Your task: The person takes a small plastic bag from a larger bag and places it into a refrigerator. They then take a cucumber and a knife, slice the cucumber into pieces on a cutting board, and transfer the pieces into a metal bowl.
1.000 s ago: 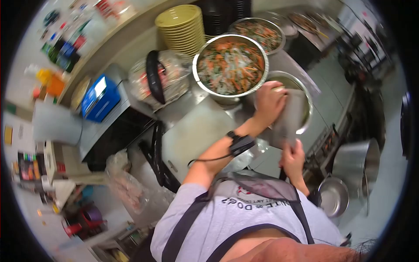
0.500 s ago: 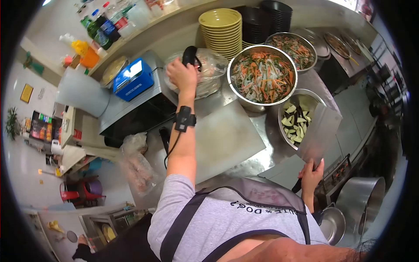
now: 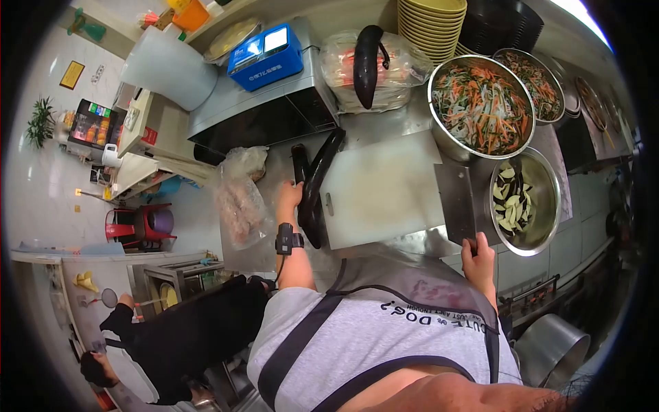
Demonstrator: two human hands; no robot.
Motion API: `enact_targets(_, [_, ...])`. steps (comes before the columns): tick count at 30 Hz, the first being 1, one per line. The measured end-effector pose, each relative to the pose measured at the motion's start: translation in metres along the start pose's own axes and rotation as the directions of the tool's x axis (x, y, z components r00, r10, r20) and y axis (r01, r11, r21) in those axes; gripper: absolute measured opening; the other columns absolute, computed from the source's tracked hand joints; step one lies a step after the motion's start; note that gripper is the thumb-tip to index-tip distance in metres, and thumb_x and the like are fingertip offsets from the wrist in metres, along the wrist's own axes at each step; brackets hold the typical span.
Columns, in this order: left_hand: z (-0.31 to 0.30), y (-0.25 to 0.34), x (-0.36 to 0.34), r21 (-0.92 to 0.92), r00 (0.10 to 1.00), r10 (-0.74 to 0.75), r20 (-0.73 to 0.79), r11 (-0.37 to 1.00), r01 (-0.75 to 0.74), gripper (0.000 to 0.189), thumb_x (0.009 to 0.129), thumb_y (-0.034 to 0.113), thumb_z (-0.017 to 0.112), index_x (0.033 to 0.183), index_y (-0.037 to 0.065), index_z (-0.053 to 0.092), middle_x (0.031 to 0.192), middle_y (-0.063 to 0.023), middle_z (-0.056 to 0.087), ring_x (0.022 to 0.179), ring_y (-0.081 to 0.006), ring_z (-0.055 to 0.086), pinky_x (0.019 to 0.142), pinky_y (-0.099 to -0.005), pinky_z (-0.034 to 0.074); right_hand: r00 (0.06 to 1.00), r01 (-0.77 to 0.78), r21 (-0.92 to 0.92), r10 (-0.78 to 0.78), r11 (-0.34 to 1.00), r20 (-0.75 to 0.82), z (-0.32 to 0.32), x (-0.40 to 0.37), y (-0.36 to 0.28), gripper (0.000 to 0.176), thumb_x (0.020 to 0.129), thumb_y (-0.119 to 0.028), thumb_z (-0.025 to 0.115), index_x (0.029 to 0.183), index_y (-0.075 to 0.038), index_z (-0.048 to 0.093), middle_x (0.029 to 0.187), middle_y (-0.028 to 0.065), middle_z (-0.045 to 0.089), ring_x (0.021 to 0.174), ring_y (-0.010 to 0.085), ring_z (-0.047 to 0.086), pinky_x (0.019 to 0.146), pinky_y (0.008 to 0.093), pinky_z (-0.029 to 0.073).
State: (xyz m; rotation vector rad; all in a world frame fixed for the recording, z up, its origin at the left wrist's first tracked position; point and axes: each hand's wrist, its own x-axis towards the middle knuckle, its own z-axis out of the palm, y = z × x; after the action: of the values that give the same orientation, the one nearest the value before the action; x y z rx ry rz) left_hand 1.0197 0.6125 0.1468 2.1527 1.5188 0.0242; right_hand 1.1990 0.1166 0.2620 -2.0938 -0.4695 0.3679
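Note:
Two long dark eggplants (image 3: pixel 314 182) lie beside the white cutting board (image 3: pixel 384 189), crossing each other. My left hand (image 3: pixel 291 196) is closed at the edge of the left one, its fingertips partly hidden. A third eggplant (image 3: pixel 366 69) rests on a plastic-wrapped pile, with no hand on it. My right hand (image 3: pixel 479 261) grips the handle of a cleaver (image 3: pixel 456 202), whose wide blade overlaps the board's right edge in view. To the right of the blade, a steel bowl (image 3: pixel 547 223) holds cut eggplant pieces (image 3: pixel 511 206).
A large bowl of shredded vegetables (image 3: pixel 480 106) stands behind the board, a similar bowl (image 3: pixel 542 82) beyond it. Bagged meat (image 3: pixel 240 206) lies on the left. A blue box (image 3: pixel 264 58) sits on a grey appliance (image 3: pixel 261 103). Another person (image 3: pixel 185 336) works at lower left.
My left hand has left the eggplant on the wrapped pile and come down to the eggplants beside the board. The cleaver has swung toward the board. The view has shifted left.

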Motion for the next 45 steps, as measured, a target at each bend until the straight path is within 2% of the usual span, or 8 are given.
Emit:
enact_targets(4, [0.001,0.010,-0.003,0.020,0.959,0.069,-0.274,0.998,-0.066,0.057,0.085,0.048,0.064,0.118,0.002,0.062,0.108,-0.0221,0.063,0.102,-0.0383,0.060,0.090,-0.0466,0.047,0.979,0.201,-0.045,-0.200,0.979,0.030,0.017,0.014,-0.007,0.019,0.086,-0.005,0.063,0.085,0.000,0.045,0.068,0.0213,0.060,0.064,0.0395,0.063,0.055,0.0392,0.047])
enact_targets(6, [-0.012,0.047,-0.017,0.090,0.875,0.324,-0.361,0.945,-0.313,0.055,0.082,0.045,0.069,0.113,0.001,0.062,0.107,-0.0211,0.063,0.102,-0.0371,0.060,0.087,-0.0477,0.049,0.985,0.161,-0.091,-0.154,0.983,0.074,0.024,0.020,-0.008,0.019,0.086,-0.006,0.063,0.084,0.000,0.045,0.069,0.0222,0.061,0.065,0.0404,0.063,0.056,0.0397,0.047])
enact_targets(9, [-0.001,0.083,-0.024,0.369,0.902,0.432,-0.009,0.840,-0.399,0.050,0.078,0.038,0.075,0.105,-0.001,0.062,0.105,-0.0196,0.062,0.101,-0.0368,0.060,0.085,-0.0474,0.049,0.988,0.099,-0.108,-0.085,0.989,0.125,0.032,0.026,-0.005,0.022,0.087,-0.009,0.064,0.084,0.000,0.045,0.073,0.0244,0.062,0.068,0.0429,0.062,0.056,0.0405,0.047])
enact_targets(11, [0.011,0.093,-0.020,0.339,0.897,0.442,-0.026,0.848,-0.408,0.043,0.073,0.028,0.078,0.101,0.000,0.061,0.104,-0.0179,0.061,0.099,-0.0370,0.059,0.082,-0.0459,0.049,0.992,-0.005,-0.095,0.017,0.995,0.127,0.036,0.031,0.003,0.021,0.087,-0.011,0.063,0.085,0.000,0.045,0.075,0.0260,0.063,0.071,0.0450,0.062,0.058,0.0439,0.048])
enact_targets(20, [0.053,0.138,-0.112,0.224,0.339,0.900,-0.274,0.403,-0.887,0.048,0.068,0.004,0.066,0.113,0.013,0.054,0.112,-0.0067,0.052,0.110,-0.0289,0.049,0.095,-0.0451,0.037,0.990,-0.082,-0.379,0.120,0.922,0.079,0.027,0.057,0.030,0.021,0.088,-0.015,0.061,0.092,0.000,0.046,0.078,0.0272,0.064,0.078,0.0482,0.061,0.066,0.0540,0.048])
enact_targets(27, [0.083,0.151,-0.127,0.071,0.421,0.868,-0.261,0.453,-0.889,0.048,0.071,0.014,0.070,0.117,0.015,0.059,0.114,-0.0034,0.052,0.113,-0.0251,0.047,0.100,-0.0459,0.030,0.985,0.025,-0.524,0.067,0.851,0.156,0.027,0.066,0.022,0.021,0.089,-0.019,0.058,0.093,-0.001,0.047,0.077,0.0284,0.063,0.079,0.0483,0.061,0.069,0.0553,0.048])
enact_targets(36, [0.112,0.110,-0.141,0.226,0.390,0.871,-0.300,0.462,-0.858,0.040,0.078,0.012,0.065,0.117,0.016,0.061,0.115,0.0012,0.055,0.110,-0.0193,0.048,0.093,-0.0402,0.032,0.967,0.191,-0.657,-0.026,0.729,0.252,0.023,0.087,0.013,0.017,0.089,-0.017,0.056,0.092,-0.003,0.048,0.074,0.0245,0.063,0.075,0.0451,0.062,0.066,0.0542,0.049])
enact_targets(45, [0.117,0.095,-0.145,0.261,0.360,0.829,-0.429,0.495,-0.829,0.035,0.080,0.012,0.062,0.114,0.022,0.064,0.119,0.0012,0.055,0.112,-0.0205,0.047,0.093,-0.0408,0.032,0.804,0.579,-0.498,-0.351,0.646,0.480,0.014,0.123,-0.050,0.018,0.091,-0.019,0.059,0.089,-0.005,0.048,0.068,0.0165,0.058,0.068,0.0411,0.059,0.060,0.0499,0.047])
